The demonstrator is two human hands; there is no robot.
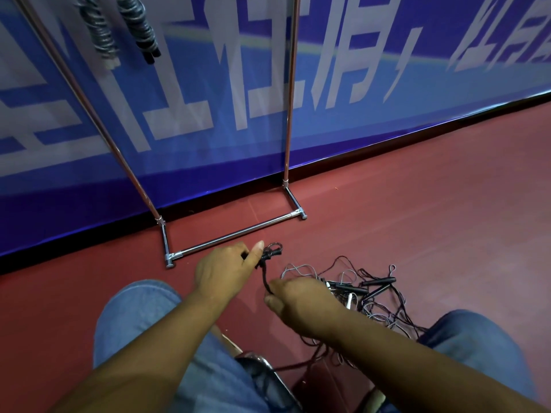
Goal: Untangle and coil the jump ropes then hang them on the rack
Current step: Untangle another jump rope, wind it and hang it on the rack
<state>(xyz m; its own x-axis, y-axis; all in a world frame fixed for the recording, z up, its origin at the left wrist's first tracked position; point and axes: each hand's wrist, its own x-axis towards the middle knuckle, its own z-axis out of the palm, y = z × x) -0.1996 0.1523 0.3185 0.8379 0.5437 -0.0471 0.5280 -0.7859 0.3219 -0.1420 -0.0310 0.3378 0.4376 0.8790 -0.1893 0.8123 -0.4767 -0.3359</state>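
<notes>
One black jump rope in work, held between both hands.

The black jump rope [265,272] is stretched short between the hands, low over the red floor [417,204], its bunched end pinched in the left hand [222,269], whose fingers [257,249] are clamped on it, thumb out. The right hand [298,299], knuckles up, is curled tight on the strand where it leaves the tangled pile [357,293] just beside it. I'd say the trick is to keep that end fixed and feed slack out of the pile gently; a hard pull would likely tighten the knots. Beyond, the rack [238,234] stands against the wall with two coiled ropes [98,34] hung on it.
</notes>
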